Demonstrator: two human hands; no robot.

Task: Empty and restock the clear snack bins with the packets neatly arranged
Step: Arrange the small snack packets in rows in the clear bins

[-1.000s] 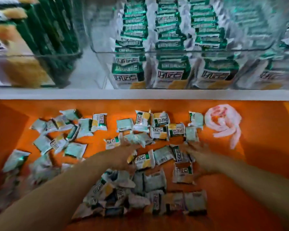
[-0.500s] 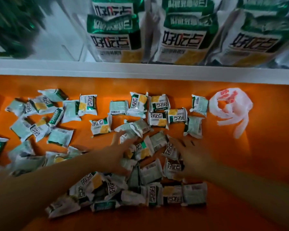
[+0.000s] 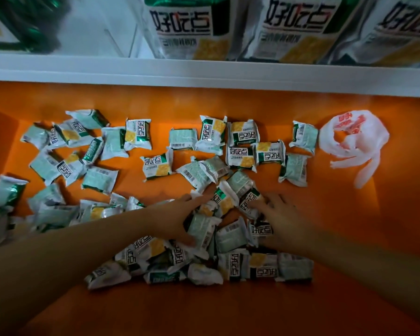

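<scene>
Orange surface [image 3: 228, 311] was strewn with loose snack packets [image 3: 157, 166], apparently tipped out there for sorting. The right hand [image 3: 286, 217] was laid released, fingers splayed, on the near-middle heap. The left hand [image 3: 175, 217] was spread around a pale packet [image 3: 200, 229]; whether it was grasped could not be told. Both seemed placed to rake packets together. Other packets were stood upright in the clear bin [image 3: 137, 32] on the far shelf [image 3: 204, 71].

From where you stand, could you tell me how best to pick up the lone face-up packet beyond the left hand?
Probably from above, pinching the packet across its near and far edges: it lies flat, face up, with bare orange surface along both.
</scene>
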